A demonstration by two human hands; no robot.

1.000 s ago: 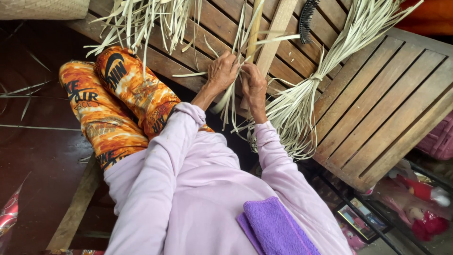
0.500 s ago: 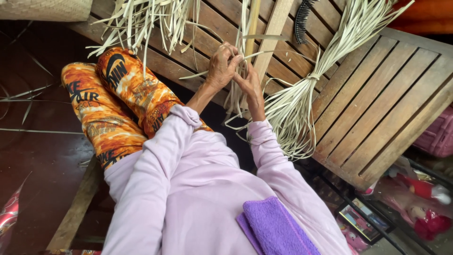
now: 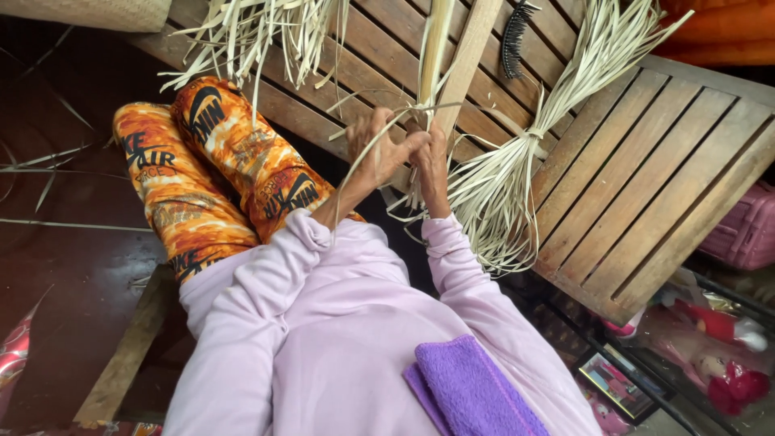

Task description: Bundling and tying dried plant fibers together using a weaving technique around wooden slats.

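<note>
Pale dried palm-leaf strips (image 3: 420,121) are pinched between both hands above the lap. Left hand (image 3: 379,149) and right hand (image 3: 432,157) seem closed around them. Behind lie a tied strip bundle (image 3: 517,178) on the brown slatted wooden platform (image 3: 646,161) and a black comb (image 3: 513,36).

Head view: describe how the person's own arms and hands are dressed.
Both arms wear long, loose, pale lilac sleeves of soft fabric, gathered into ribbed cuffs at the wrists. The left hand and right hand are bare: no gloves, and no rings, watch or bracelets that show. The sleeves are plain, without print or markings.
</note>
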